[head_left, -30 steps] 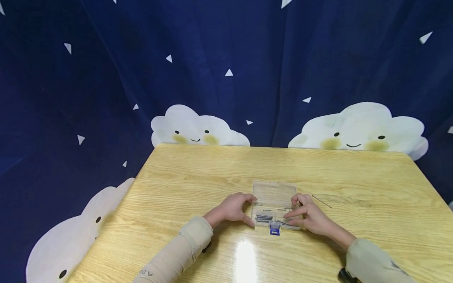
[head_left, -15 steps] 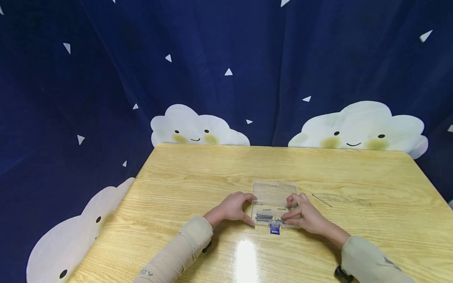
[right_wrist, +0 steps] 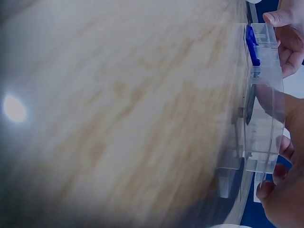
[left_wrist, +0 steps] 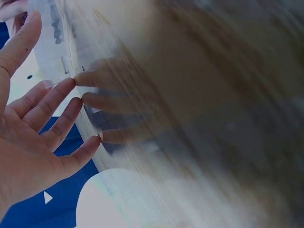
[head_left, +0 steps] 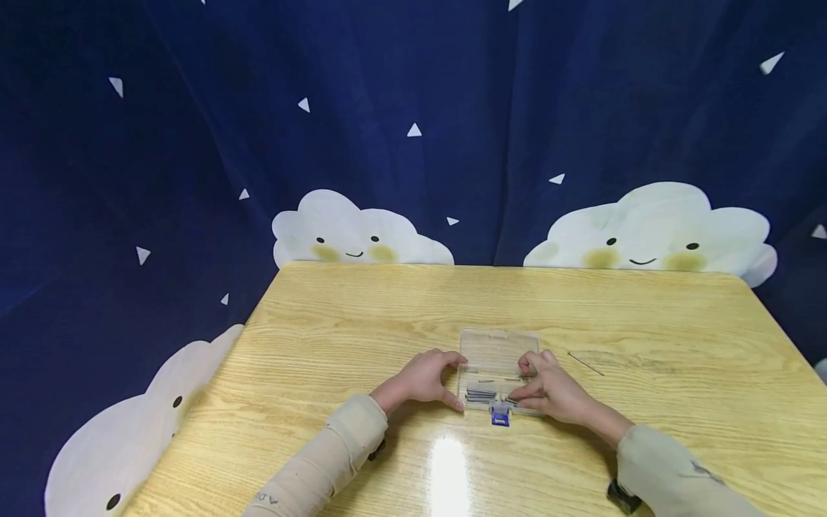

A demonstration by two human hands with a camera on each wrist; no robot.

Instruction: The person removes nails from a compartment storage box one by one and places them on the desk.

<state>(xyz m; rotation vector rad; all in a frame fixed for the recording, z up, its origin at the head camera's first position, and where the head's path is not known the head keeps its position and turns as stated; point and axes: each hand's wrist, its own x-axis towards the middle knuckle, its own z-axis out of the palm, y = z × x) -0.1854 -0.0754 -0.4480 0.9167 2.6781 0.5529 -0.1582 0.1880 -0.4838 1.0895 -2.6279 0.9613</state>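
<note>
A clear plastic box [head_left: 497,348] lies on the table with its lid folded back and its blue latch [head_left: 500,416] at the front. Several grey nails [head_left: 481,395] lie in its left compartment. My left hand [head_left: 425,376] rests beside the box's left end, thumb at the front corner; in the left wrist view its fingers [left_wrist: 61,128] are spread, tips down on the table. My right hand [head_left: 558,391] reaches over the right end, thumb and forefinger close together at nails [head_left: 512,400] there. Whether they pinch one is hidden. The right wrist view shows the box [right_wrist: 263,128] edge-on.
One long nail [head_left: 586,363] lies loose on the wooden table [head_left: 362,309], right of the box. Small pieces of metal [head_left: 485,381] lie in the rear part of the box. A dark blue curtain [head_left: 388,86] with clouds hangs behind the table.
My right hand has moved left, farther over the box, and its fingertips now cover more of the nails at the right. My left hand and the box have hardly moved.
</note>
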